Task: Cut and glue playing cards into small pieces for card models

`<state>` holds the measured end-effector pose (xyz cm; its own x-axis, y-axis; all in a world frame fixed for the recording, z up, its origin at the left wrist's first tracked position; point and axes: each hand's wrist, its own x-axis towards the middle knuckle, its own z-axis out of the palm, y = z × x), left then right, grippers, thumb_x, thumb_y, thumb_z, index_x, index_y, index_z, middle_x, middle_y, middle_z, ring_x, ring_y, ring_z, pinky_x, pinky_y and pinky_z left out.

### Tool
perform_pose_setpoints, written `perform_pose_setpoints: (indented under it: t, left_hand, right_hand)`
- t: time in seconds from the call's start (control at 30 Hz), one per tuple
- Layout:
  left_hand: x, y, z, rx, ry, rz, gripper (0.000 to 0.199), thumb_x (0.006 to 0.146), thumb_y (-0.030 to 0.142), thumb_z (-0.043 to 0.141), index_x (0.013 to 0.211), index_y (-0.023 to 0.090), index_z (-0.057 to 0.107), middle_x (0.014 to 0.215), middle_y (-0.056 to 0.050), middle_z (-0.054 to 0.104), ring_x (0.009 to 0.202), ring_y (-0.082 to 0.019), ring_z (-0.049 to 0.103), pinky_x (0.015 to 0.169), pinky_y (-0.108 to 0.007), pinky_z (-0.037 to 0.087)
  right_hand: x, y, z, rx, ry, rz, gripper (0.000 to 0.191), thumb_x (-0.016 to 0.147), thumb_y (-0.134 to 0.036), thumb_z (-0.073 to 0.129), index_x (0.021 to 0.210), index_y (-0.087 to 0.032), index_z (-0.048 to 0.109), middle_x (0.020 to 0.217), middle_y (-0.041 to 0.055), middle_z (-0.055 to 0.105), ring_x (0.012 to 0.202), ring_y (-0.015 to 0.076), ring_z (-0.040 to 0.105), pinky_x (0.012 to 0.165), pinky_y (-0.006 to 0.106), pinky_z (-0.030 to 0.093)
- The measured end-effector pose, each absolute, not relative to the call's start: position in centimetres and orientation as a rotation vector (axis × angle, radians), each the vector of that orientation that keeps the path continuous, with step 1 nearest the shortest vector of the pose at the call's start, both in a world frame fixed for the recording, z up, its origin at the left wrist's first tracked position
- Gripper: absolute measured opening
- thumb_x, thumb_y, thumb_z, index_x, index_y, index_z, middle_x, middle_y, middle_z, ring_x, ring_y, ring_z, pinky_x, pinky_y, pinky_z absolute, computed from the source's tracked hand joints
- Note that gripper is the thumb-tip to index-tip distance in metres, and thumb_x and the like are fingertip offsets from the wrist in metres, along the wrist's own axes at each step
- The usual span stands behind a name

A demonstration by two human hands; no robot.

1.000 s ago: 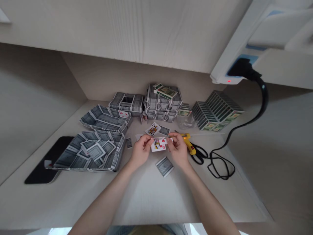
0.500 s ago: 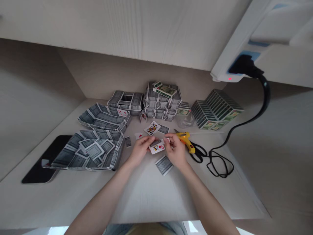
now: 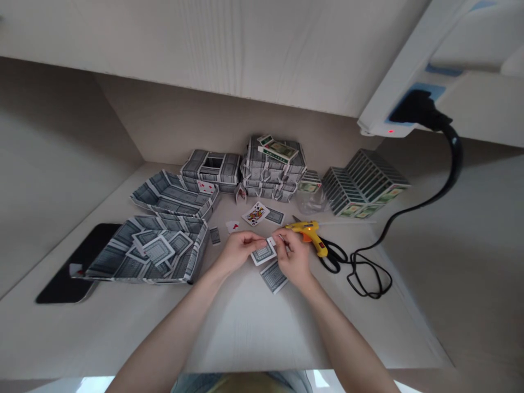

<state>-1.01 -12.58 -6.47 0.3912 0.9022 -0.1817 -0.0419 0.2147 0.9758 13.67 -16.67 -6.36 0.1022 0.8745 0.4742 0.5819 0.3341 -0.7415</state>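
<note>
Fitting of small card parts, held over the desk [image 3: 245, 327] btwn both hands. Step in hand (judged): prob. lining up a small white piece [image 3: 271, 240] w/ a patterned playing card [image 3: 263, 255], which is back up. L hand [image 3: 237, 251]: nearly closed, thumb on top, pinching the card at its upper left. R hand [image 3: 297, 256]: thumb & index drawn together on the small white piece at the card's upper right; separate strip or part of same card, cannot tell at this res. Other R fingers curled in. Loose playing card [image 3: 272, 277], also back up, lies on the desk just below, partly overlapped in view; contact unclear. Yellow hot-glue gun [image 3: 313, 238] lies just beyond R hand, orange light showing. Next move (judged) calls for a flat, steady L grip & fine R fingertip adj. only; thin stock may bend if squeezed.
</note>
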Motion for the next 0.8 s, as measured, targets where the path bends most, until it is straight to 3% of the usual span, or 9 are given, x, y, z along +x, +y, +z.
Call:
perform_pose_setpoints:
  t: [0.2, 0.47, 0.8]
  left_hand:
    - [-1.2, -12.7, -6.3, 1.323, 0.912, 0.710, 0.030, 0.062, 0.041, 0.066, 0.067, 0.012, 0.063, 0.060, 0.001, 0.057, 0.057, -0.010, 0.046, 0.052, -0.020, 0.035]
    - [-1.0, -13.5, -6.1, 1.439, 0.820, 0.694, 0.038, 0.073, 0.045, 0.054, 0.054, 0.014, 0.043, 0.051, 0.006, 0.032, 0.049, -0.006, 0.029, 0.046, -0.019, 0.021]
    - [-0.5, -14.5, -6.0, 1.354, 0.755, 0.723, 0.039, 0.075, 0.043, 0.053, 0.054, 0.015, 0.036, 0.053, 0.006, 0.026, 0.051, -0.006, 0.024, 0.046, -0.020, 0.018]
  right_hand:
    - [13.4, -16.7, -6.3, -1.344, -1.618, 0.383, 0.011, 0.082, -0.021, 0.042, 0.082, -0.021, 0.054, 0.069, 0.0014, 0.061, 0.059, 0.0135, 0.055, 0.055, 0.023, 0.043]
    - [13.5, -16.7, -6.3, -1.296, -1.566, 0.455, 0.008, 0.081, -0.022, 0.045, 0.081, -0.020, 0.052, 0.065, -0.0006, 0.058, 0.053, 0.0112, 0.052, 0.050, 0.021, 0.041]
    - [13.5, -17.0, -6.0, -1.264, -1.540, 0.477, 0.006, 0.081, -0.021, 0.047, 0.082, -0.020, 0.052, 0.067, 0.0000, 0.060, 0.057, 0.0119, 0.057, 0.052, 0.022, 0.043]
